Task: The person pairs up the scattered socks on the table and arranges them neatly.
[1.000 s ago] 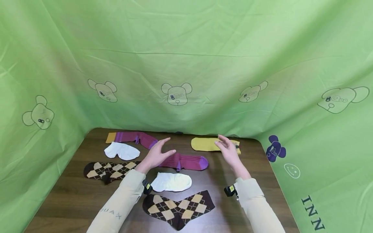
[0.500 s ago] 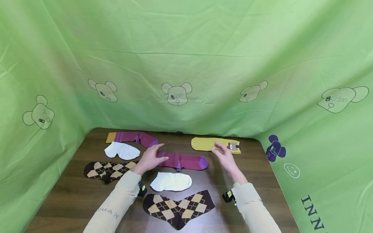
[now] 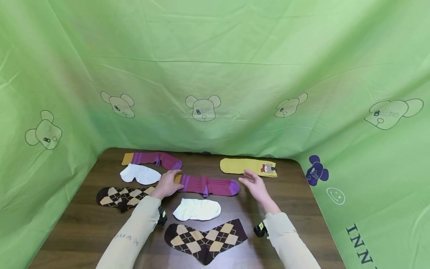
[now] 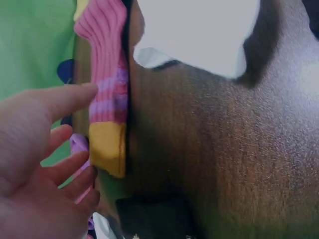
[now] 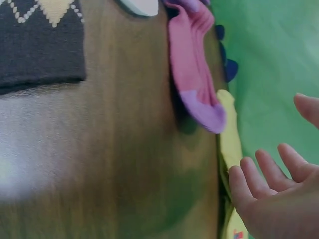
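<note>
A magenta ribbed sock [image 3: 218, 186] with an orange cuff and purple toe lies across the middle of the table. At its cuff is my left hand [image 3: 167, 184], thumb and fingers spread around the orange end; in the left wrist view the thumb lies by the purple stripes, and contact is hard to tell. My right hand [image 3: 256, 186] hovers beyond the purple toe, fingers apart and holding nothing. Behind it lies a yellow sock [image 3: 235, 166] with a small animal picture near the cuff. In the right wrist view, the magenta sock's toe [image 5: 207, 117] is apart from the fingers.
Another magenta sock [image 3: 147, 158] and a white sock [image 3: 142, 175] lie at the back left. An argyle sock [image 3: 112, 197] is partly behind the left arm. Nearer are a second white sock [image 3: 198, 209] and argyle sock [image 3: 215, 239]. Green cloth [image 3: 201, 74] borders the table [image 3: 74, 228].
My left hand has moved left and down to the magenta sock's orange cuff. My right hand has come down and left, away from over the yellow sock, towards the magenta toe.
</note>
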